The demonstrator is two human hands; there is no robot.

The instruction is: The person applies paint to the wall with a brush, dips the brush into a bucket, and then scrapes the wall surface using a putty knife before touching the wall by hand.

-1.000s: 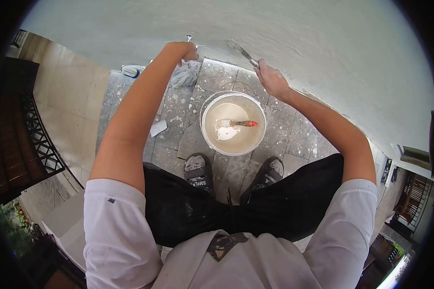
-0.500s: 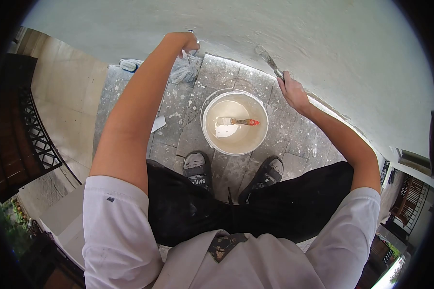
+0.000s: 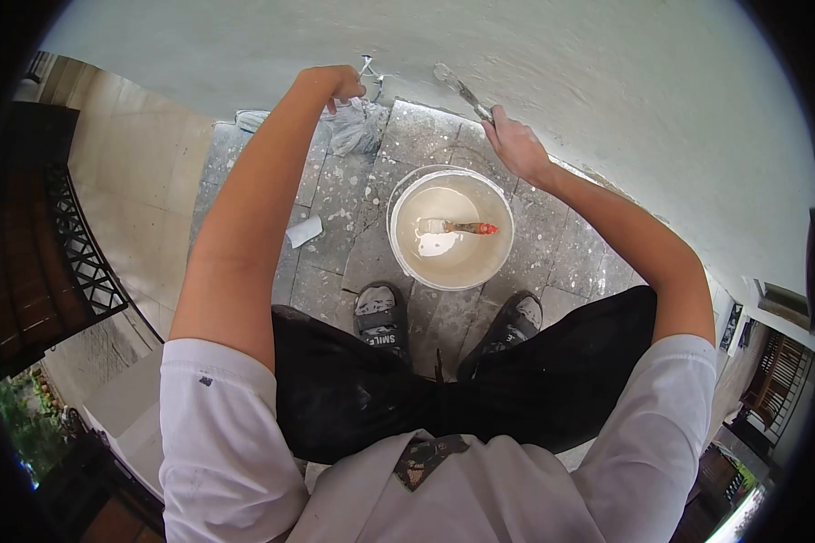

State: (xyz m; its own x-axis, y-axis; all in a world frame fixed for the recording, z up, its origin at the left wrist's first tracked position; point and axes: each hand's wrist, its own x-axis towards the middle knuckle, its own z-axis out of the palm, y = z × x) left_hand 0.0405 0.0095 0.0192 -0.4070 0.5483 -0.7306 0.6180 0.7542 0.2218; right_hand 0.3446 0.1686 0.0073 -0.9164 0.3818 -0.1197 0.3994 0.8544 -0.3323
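My right hand [image 3: 514,142] grips a putty knife [image 3: 460,89] whose blade lies against the white wall [image 3: 552,63] just above the floor. My left hand [image 3: 337,84] is closed and held against the wall near a small metal tap [image 3: 369,70]; what it holds is hidden. Below my hands stands a white bucket [image 3: 398,210] of pale paint. A brush with a red-tipped handle [image 3: 457,227] lies in the paint.
A crumpled plastic bag [image 3: 353,127] lies on the paint-spattered stone floor [image 3: 335,208] under the tap, with a white scrap [image 3: 303,232] to the left. My two shoes [image 3: 382,319] stand just before the bucket. A dark metal railing [image 3: 63,262] runs at the left.
My right hand with the putty knife has swept left along the wall from half a second ago. The view has shifted slightly; my left hand stays by the tap.
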